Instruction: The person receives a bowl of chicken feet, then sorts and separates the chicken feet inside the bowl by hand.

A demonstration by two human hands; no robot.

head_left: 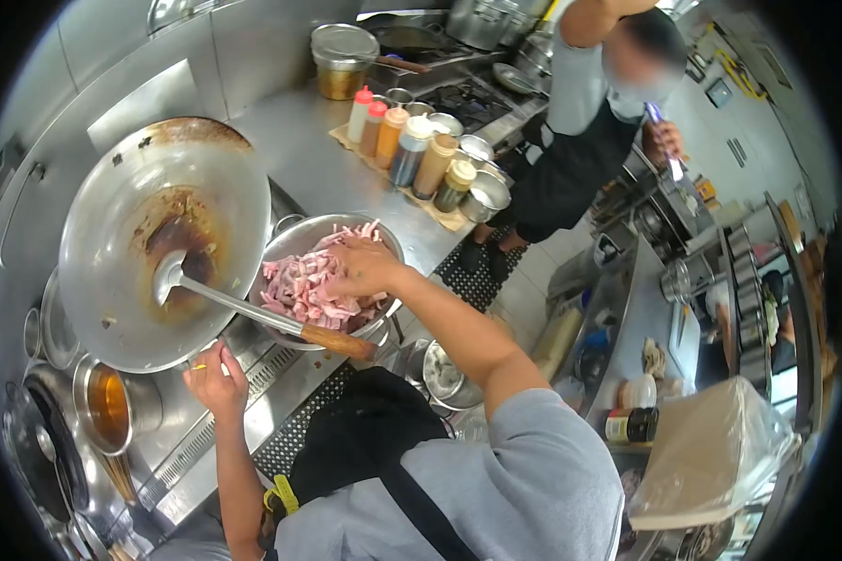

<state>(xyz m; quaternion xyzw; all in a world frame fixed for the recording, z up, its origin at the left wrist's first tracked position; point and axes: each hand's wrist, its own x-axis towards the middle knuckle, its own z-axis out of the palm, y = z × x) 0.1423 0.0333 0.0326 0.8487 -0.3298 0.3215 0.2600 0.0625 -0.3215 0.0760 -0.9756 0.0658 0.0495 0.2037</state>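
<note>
My right hand point(372, 268) is in the metal bowl point(393, 241), its fingers closing around pale pink raw meat strips point(299, 285); the fingertips are partly hidden. At the lower rim of the big wok point(94, 271), my left hand point(221, 379) has its fingers closed on the edge. A small yellow thing point(197, 367) shows by those fingers, too small to name. Brown sauce residue point(185, 229) coats the wok's middle. Inside it rests the head of a ladle point(253, 309), whose wooden handle end reaches across the bowl's near side.
Several squeeze bottles point(412, 150) stand beyond the bowl, with small metal bowls point(486, 194) beside them. A pot of amber liquid point(126, 411) is at lower left. A co-worker point(580, 140) stands beyond the counter, holding a purple-and-white object point(662, 140). A lidded tub point(344, 61) sits at the back.
</note>
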